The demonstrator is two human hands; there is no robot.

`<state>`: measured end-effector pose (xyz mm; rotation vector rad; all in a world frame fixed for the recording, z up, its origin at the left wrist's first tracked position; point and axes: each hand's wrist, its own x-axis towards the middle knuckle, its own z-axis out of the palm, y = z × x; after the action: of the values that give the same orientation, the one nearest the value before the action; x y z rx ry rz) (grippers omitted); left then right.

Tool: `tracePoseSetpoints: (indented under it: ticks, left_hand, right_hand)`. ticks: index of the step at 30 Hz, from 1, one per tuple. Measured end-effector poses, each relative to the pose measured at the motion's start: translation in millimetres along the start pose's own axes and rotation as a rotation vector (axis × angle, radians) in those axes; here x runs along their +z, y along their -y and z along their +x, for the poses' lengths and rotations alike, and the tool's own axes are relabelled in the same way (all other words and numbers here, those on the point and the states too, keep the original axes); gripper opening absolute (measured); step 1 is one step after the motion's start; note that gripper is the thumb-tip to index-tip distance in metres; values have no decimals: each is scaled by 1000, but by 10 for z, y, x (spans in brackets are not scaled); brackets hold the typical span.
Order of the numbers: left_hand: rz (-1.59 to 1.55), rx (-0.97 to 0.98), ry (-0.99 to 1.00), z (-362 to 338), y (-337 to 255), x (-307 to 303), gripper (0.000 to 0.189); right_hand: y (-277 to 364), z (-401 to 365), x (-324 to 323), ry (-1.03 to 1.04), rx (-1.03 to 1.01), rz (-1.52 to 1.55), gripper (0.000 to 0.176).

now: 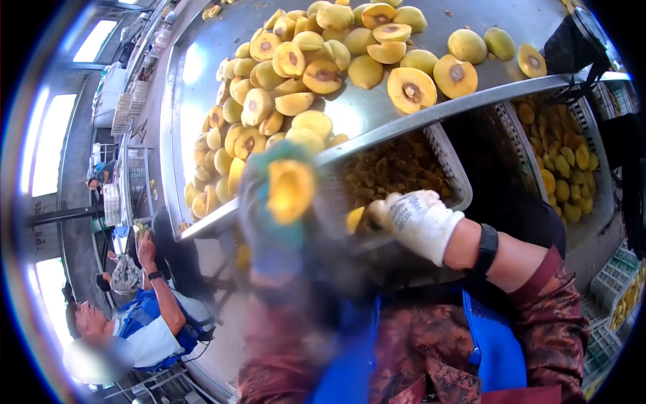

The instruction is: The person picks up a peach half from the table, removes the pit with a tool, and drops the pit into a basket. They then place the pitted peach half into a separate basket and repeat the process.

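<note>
Left hand (272,215) fingers clamp fruit half (289,190), likely soft, slippery, best cupped skin-side; right hand (418,221) fingers pinch yellow piece (354,219).

No readable wording at the fruit table

Faint grey print crosses the back of the white glove on the right hand (417,219), near and to the right, but it is too small and blurred to yield a letter or number. Nothing else in view, from the steel table (202,74) to the plastic crates (609,283) at the right edge, carries legible text, brand or sign.
</note>
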<state>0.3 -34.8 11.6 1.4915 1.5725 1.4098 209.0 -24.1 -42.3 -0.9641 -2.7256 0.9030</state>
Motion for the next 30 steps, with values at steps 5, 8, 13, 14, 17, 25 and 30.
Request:
tracePoseSetpoints:
  ticks: [5, 8, 13, 14, 17, 25, 30]
  left_hand:
    - [1507, -48, 285, -192, 3, -1307, 40]
    - [1089, 144, 127, -69, 183, -1262, 43]
    - [580, 542, 514, 889, -122, 405, 60]
    - [608, 627, 554, 1034, -93, 722, 62]
    - [784, 793, 761, 1285, 89, 1390, 66]
    - [529, 211, 844, 1277, 334, 1289, 57]
    - [160, -193, 640, 1145, 418, 1111, 49]
  right_hand:
    - [-57, 9, 26, 171, 149, -200, 11]
    - [-22, -56, 75, 211, 47, -138, 11]
    - [-46, -182, 230, 104, -55, -201, 11]
    - [-30, -176, 207, 104, -49, -223, 11]
    - [-67, -194, 107, 107, 0, -201, 12]
    - [-188, -268, -182, 55, 148, 178, 9]
    - [-234, -323, -391, -95, 94, 227, 18]
